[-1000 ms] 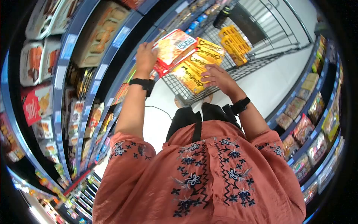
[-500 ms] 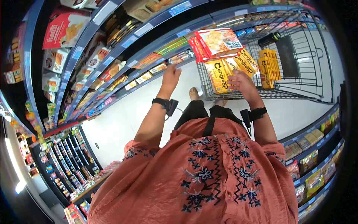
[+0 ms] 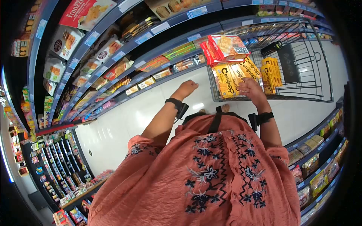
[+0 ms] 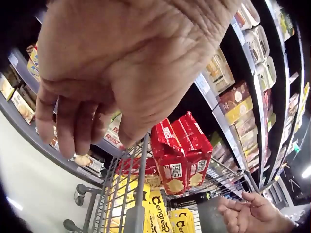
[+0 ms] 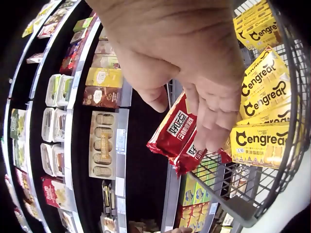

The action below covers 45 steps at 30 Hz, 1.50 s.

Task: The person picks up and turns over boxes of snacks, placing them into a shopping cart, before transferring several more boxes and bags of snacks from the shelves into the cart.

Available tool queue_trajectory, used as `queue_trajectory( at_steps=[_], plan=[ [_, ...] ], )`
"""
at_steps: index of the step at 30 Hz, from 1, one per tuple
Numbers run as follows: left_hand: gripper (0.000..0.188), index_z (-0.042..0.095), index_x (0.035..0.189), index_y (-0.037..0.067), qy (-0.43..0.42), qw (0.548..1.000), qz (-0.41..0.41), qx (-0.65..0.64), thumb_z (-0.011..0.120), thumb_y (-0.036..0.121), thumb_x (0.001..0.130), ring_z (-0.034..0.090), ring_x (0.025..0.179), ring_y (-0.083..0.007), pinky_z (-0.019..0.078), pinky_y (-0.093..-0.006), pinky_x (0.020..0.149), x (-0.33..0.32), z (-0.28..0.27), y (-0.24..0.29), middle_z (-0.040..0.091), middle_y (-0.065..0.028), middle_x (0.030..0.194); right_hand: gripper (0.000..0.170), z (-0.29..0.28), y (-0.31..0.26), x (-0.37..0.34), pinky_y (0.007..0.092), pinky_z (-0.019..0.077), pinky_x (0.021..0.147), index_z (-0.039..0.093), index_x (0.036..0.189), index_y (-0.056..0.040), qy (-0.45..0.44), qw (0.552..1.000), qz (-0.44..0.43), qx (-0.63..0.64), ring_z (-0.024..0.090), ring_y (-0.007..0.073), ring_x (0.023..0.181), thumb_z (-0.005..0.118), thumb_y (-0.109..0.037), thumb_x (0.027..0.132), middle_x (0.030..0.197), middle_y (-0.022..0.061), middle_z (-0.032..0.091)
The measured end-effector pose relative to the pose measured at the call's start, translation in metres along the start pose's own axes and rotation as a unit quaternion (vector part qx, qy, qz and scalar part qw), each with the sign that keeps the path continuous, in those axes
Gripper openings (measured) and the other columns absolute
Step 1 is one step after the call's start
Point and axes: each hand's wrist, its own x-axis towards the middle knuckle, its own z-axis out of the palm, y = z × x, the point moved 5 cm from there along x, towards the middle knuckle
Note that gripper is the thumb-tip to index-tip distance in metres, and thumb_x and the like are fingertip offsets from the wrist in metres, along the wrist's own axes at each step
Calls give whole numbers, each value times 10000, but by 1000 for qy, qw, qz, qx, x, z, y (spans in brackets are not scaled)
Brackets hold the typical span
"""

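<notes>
My left hand [image 3: 186, 89] is over the floor beside the shopping cart [image 4: 135, 218], fingers loosely bent and holding nothing. In the left wrist view its fingers [image 4: 82, 127] hang down, apart from the goods. At the cart's near side, my right hand [image 3: 252, 91] hovers by yellow "Cengrear" packs [image 3: 225, 81], its fingers relaxed and nothing gripped. Red snack packets [image 3: 227, 48] lie on the yellow packs toward the shelf; in the right wrist view the right fingers overlap these packets [image 5: 176, 127]. Another stack of yellow packs [image 3: 269, 74] stands farther inside the cart.
A dark bottle-like cylinder [image 3: 270, 49] lies in the cart near a dark panel [image 3: 289, 64]. Shelves of packaged food [image 3: 113, 52] run along the left and far side. More shelves [image 3: 316, 162] stand on the right, with pale floor [image 3: 124, 116] between.
My left hand has come off the red packets and drawn back toward my body, out of the cart. My right hand stays by the yellow packs. The view has turned left.
</notes>
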Motion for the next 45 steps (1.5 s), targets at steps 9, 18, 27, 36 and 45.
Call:
queue_trajectory(
  at_steps=[9, 18, 27, 36, 45],
  plan=[
    [680, 481, 1365, 25, -81, 972, 150, 164, 615, 464, 863, 522, 1231, -361, 425, -411, 1023, -6, 11, 35, 539, -236, 1322, 354, -20, 51, -35, 338, 532, 785, 588, 1131, -71, 144, 985, -11, -96, 611, 158, 908, 606, -349, 913, 985, 26, 620],
    [713, 486, 1331, 43, -67, 875, 369, 306, 688, 480, 805, 491, 1235, -362, 411, -473, 1002, -20, 69, 74, 532, -207, 1305, 468, -22, 97, -80, 396, 529, 860, 521, 1243, -48, 165, 981, -100, -29, 587, 228, 1045, 611, -368, 914, 1139, 76, 584],
    [522, 569, 1217, 51, -77, 825, 370, 420, 600, 459, 892, 526, 1194, -320, 284, -525, 1081, -52, 110, 87, 596, -179, 1219, 373, -14, 97, -190, 330, 569, 749, 521, 1221, -20, 263, 962, -61, 44, 644, 190, 878, 561, -239, 921, 1017, 86, 610],
    [291, 644, 1107, 106, 5, 849, 321, 419, 526, 331, 965, 523, 1183, -248, 275, -578, 1071, -45, 115, 76, 638, -73, 1132, 386, -32, 82, -193, 338, 573, 738, 505, 1232, -1, 257, 965, -44, 24, 651, 206, 869, 541, -242, 933, 1043, 115, 597],
    [301, 614, 1097, 93, 33, 874, 250, 416, 603, 330, 911, 484, 1215, -261, 286, -579, 1069, -55, 111, 62, 586, -113, 1175, 413, -123, 23, -212, 345, 582, 724, 506, 1243, 7, 280, 957, -67, -3, 652, 208, 872, 556, -247, 921, 1028, 109, 601]
  ],
)
